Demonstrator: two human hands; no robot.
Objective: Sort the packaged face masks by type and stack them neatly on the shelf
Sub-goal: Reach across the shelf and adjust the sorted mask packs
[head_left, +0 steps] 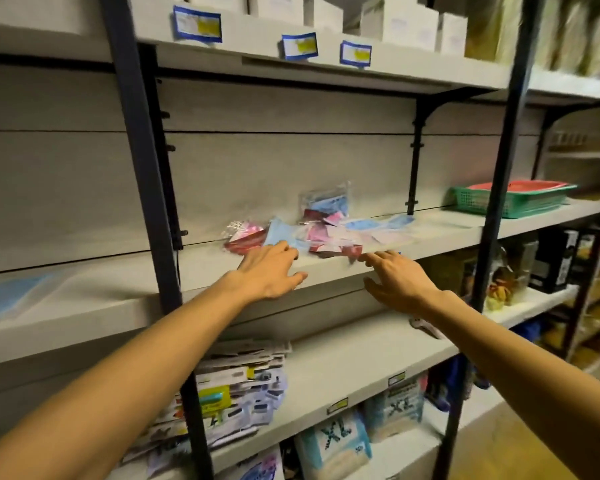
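The setting is a storeroom fitted with grey shelving on dark metal uprights [146, 188]. The middle shelf [447, 237] crosses the centre of the frame. The packaged face masks [321, 226] lie on it in a loose, unsorted heap, blue and pink packs mixed; blur prevents an exact count. One clear pack leans upright against the back panel.

Two hands are in view. The left hand [269, 271] reaches in at centre, fingers extended, fingertips touching the near edge of the heap, grasping nothing. The right hand [397, 277] is just right of it, fingers spread and released, at the shelf front.

At right of the frame, one green basket [482, 202] sits on the same shelf. Three blue-bordered labels [300, 46] hang on the top shelf edge.
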